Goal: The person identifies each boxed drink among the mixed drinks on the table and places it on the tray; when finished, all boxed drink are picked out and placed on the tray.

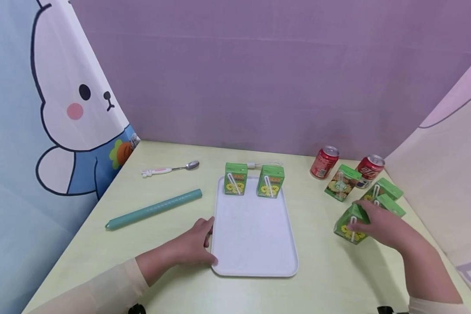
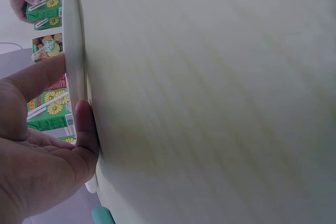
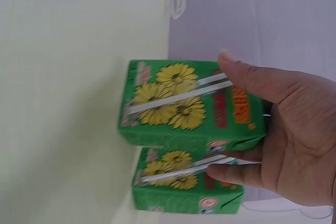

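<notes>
My left hand (image 1: 194,244) holds the left rim of a white tray (image 1: 255,244), thumb near the front corner and fingers farther back; the left wrist view shows the fingers at the tray's edge (image 2: 77,40). Two green drink cartons (image 1: 236,179) with yellow flowers and white straws stand at the tray's far end. On the right, my right hand (image 1: 386,226) grips another such carton (image 3: 168,103) between thumb and fingers, its shadow falling on the table. Close behind it are more green cartons (image 1: 390,188), partly hidden by the hand.
Two red cans (image 1: 325,162) and a brown-fronted green carton (image 1: 342,183) stand at the back right. A spoon (image 1: 170,168) and a teal rod (image 1: 153,210) lie left of the tray. A whisk (image 1: 253,165) lies behind it. Curtains (image 1: 259,87) border the table.
</notes>
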The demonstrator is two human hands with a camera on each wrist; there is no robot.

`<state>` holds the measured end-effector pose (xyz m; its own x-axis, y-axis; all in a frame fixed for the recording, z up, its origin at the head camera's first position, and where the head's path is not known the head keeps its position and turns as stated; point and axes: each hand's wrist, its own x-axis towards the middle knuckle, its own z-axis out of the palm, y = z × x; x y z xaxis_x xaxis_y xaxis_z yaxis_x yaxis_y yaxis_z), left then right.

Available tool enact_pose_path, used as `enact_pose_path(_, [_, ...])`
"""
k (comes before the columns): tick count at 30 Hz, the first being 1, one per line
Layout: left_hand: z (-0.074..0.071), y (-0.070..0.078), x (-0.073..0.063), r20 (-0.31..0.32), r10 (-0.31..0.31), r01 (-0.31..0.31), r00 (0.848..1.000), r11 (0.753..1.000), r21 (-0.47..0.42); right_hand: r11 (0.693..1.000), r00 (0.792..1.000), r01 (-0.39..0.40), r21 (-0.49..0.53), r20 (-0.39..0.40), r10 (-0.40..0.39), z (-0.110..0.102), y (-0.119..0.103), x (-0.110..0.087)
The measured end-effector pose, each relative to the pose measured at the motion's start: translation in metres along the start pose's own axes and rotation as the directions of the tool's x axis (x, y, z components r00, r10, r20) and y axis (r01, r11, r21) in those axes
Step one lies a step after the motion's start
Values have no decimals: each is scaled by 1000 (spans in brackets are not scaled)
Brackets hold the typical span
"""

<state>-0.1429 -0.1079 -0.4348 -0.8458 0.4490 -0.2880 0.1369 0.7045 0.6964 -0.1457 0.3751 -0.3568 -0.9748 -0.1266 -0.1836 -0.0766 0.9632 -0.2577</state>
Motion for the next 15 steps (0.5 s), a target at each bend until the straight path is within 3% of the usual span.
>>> enact_pose_path(7, [-1,1,-1,-3,3,-3,1000,1000,-6,1000,999,-13,-16,-38,12,7,9,3])
enact_pose_path(15, [-1,2,-1,1,4,-4,1000,1000,-6,1000,999,7,-26,-51,-8,5,-2,4])
